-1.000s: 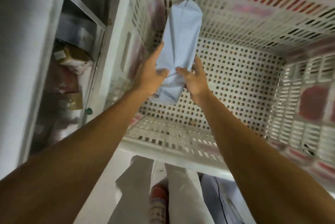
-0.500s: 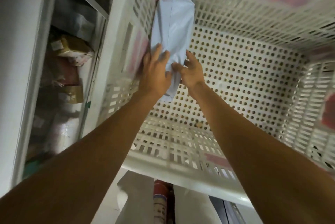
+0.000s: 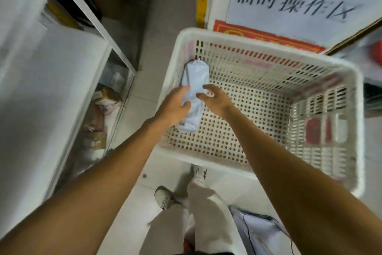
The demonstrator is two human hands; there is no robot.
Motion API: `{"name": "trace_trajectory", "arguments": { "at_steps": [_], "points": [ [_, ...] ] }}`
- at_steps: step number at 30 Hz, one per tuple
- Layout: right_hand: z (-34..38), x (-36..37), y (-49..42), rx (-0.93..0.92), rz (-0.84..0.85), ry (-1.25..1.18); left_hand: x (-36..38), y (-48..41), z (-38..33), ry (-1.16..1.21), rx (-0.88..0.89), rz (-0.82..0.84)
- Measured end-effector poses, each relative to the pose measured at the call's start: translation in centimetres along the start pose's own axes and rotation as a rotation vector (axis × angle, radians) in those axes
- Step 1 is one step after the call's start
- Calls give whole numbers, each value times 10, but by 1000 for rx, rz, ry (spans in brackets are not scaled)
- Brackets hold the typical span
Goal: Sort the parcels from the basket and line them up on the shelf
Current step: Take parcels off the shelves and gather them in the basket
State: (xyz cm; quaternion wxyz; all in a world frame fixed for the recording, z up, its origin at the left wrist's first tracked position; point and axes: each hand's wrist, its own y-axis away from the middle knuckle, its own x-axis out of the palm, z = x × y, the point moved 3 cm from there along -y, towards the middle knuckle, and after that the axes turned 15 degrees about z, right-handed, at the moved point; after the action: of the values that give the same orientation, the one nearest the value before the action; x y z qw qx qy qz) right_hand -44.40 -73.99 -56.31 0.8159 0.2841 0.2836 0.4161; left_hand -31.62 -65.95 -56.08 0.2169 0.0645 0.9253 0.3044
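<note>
- shelf (image 3: 51,89): white unit down the left side. Its lower tier holds several shelved parcels (image 3: 106,98), brown and wrapped, in a loose row. Blur hides how neat the row is.
- basket (image 3: 258,45): white perforated plastic, on the floor (image 3: 148,52) just right of the shelf, below a handwritten sign (image 3: 299,4).
- parcel (image 3: 196,77): pale blue, soft, long. It is inside the basket at the far-left corner, tilted, with its upper end against the left wall. Cannot tell whether the lower end rests on the basket's bottom. It is the only parcel I see in there.
- left hand (image 3: 175,106): fingers curled round the parcel's left side, gripping it.
- right hand (image 3: 215,99): thumb and forefinger curved at the parcel's right edge. Cannot tell whether they pinch it or only touch.
- progress, my reading: late. The shelf is part-filled and the basket is down to this one parcel. Left to do: lift it clear, carry it left, line it up on the shelf.
- against a second ago: the parcel was then nearer the basket's middle, with both thumbs meeting on it. Half a second ago it was already by the left wall, where it sits now. The view has drawn back, so the whole rim, the sign, the floor and a shoe (image 3: 163,197) now show. The right hand looks looser than it did.
</note>
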Motion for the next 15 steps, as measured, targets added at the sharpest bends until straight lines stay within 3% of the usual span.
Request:
{"name": "trace_trajectory", "arguments": {
  "at_steps": [8,15],
  "points": [
    [151,48,87,-236,-20,188,-146,144,-29,-175,16,-130],
    [320,138,152,-593,132,368,-266,315,-31,-204,-4,-466]
  ]
}}
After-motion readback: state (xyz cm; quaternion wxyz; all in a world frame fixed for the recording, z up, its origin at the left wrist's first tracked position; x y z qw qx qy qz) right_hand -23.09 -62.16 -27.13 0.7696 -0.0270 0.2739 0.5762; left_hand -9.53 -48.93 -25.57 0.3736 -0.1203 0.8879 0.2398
